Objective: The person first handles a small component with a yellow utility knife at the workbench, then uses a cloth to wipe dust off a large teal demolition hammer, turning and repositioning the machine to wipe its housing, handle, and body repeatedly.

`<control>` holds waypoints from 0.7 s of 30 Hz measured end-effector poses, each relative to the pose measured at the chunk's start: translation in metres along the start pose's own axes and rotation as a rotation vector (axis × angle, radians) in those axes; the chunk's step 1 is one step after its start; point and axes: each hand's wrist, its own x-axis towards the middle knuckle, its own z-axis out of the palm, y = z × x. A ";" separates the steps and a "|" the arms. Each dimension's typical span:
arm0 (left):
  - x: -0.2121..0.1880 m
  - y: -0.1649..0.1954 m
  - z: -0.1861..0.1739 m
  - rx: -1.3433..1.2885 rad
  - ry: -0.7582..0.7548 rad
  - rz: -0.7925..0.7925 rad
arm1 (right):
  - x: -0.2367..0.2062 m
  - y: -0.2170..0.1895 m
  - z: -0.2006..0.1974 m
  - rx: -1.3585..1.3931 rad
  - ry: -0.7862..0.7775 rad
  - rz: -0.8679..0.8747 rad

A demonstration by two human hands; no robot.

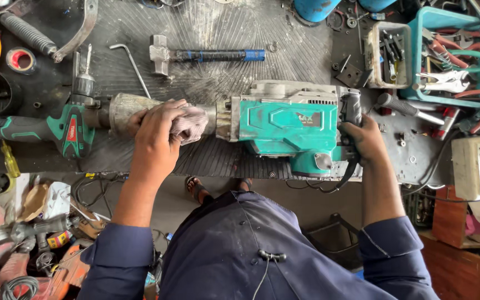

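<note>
A large teal and grey demolition hammer lies lengthwise on the dark workbench. My left hand presses a pinkish rag against the tool's grey front barrel. My right hand grips the black rear handle of the hammer. A side handle in green, black and red sticks out from the barrel at the left.
A sledge hammer with a blue-black handle and a hex key lie behind the tool. A teal tray of pliers and wrenches stands at the back right, tape rolls at the back left. Clutter lies on the floor at the left.
</note>
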 end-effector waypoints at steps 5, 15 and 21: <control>0.012 0.019 0.010 0.058 0.117 -0.040 | 0.007 0.004 -0.011 0.119 -0.035 0.073; 0.062 0.076 0.033 -0.133 0.124 -0.090 | 0.013 0.007 -0.021 0.089 -0.062 0.065; 0.075 0.125 0.078 0.253 -0.219 0.156 | 0.011 0.007 -0.028 0.111 -0.050 0.062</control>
